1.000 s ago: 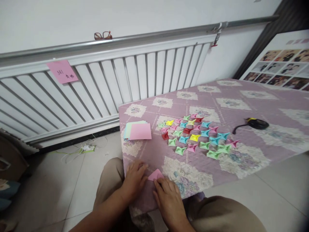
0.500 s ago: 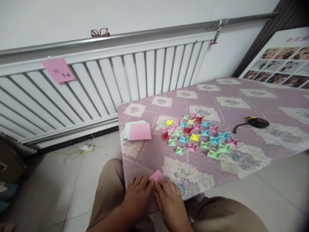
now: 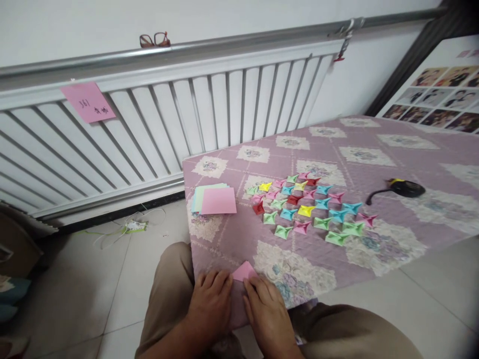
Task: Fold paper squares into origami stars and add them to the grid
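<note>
Patterned tablecloth [image 3: 232,234]; pink folded paper [image 3: 244,271] between hands' [image 3: 239,301] fingertips, pressed flat, hands apart.

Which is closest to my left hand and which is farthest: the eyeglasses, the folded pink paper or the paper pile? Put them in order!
1. Folded pink paper: right by your left hand's fingertips.
2. Paper pile: farther ahead, near the table's left edge.
3. Eyeglasses: farthest, up on the wall pipe.
</note>
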`<state>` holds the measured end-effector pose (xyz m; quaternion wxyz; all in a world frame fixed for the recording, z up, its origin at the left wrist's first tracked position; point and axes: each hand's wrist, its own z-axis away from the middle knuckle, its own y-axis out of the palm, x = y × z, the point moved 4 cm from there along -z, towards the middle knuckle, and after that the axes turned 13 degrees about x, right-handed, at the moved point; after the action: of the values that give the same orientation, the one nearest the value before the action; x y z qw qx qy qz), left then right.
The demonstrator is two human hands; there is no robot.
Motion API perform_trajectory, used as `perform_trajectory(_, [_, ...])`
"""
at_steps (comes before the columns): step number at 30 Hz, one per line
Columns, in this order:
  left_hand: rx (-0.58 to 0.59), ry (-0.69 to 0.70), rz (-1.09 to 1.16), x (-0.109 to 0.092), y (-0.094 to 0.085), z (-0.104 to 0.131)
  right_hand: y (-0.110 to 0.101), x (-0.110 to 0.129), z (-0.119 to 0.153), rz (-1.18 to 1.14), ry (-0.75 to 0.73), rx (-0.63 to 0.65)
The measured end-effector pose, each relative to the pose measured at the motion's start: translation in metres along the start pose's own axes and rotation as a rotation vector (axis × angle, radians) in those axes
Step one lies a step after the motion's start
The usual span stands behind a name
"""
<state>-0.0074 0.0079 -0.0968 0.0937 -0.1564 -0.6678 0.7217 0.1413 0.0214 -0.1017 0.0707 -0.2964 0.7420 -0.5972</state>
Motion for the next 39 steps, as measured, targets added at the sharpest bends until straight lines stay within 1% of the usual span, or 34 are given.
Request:
perform_trajectory(3, [-0.011, -0.008, 0.015, 0.001, -0.001, -0.001, -0.001, -0.001, 0.0, 0.004, 0.005, -0.005])
perform_trajectory(6, [-0.066, -0.01, 0.008, 0.0, -0.001, -0.001, -0.002, -0.001, 0.0, 0.002, -0.004, -0.019])
perform_trajectory(9, [-0.085, 0.076, -0.02, -0.007, 0.0, -0.002, 0.0, -0.002, 0.001, -0.009, -0.005, -0.018])
perform_trajectory(12, [-0.012, 0.165, 0.008, -0.015, 0.005, -0.004, -0.001, -0.003, 0.002, -0.032, -0.007, -0.006])
perform_trajectory(15, [0.06, 0.154, 0.061, -0.018, 0.009, -0.006, -0.006, -0.005, 0.001, -0.098, -0.019, 0.006])
perform_trajectory(18, [0.117, 0.13, 0.082, -0.019, 0.008, -0.009, -0.011, -0.011, -0.007, -0.209, -0.014, 0.053])
perform_trajectory(21, [0.164, 0.097, 0.113, -0.02, 0.005, -0.01, -0.014, -0.023, -0.021, -0.302, 0.063, 0.088])
perform_trajectory(23, [0.191, 0.085, 0.136, -0.022, 0.004, -0.011, -0.015, -0.03, -0.032, -0.298, 0.139, 0.095])
perform_trajectory(25, [0.206, 0.076, 0.146, -0.022, 0.004, -0.011, -0.016, -0.034, -0.041, -0.23, 0.193, 0.115])
perform_trajectory(28, [0.204, 0.069, 0.16, -0.022, 0.006, -0.012, -0.018, -0.033, -0.052, -0.137, 0.235, 0.166])
perform_trajectory(33, [0.2, 0.064, 0.203, -0.02, 0.006, -0.013, -0.019, -0.035, -0.062, -0.127, 0.297, 0.213])
perform_trajectory(36, [0.215, 0.062, 0.219, -0.019, 0.006, -0.014, -0.015, -0.039, -0.067, -0.129, 0.292, 0.207])
perform_trajectory(39, [0.213, 0.059, 0.217, -0.02, 0.004, -0.014, -0.012, -0.043, -0.071, -0.139, 0.275, 0.167])
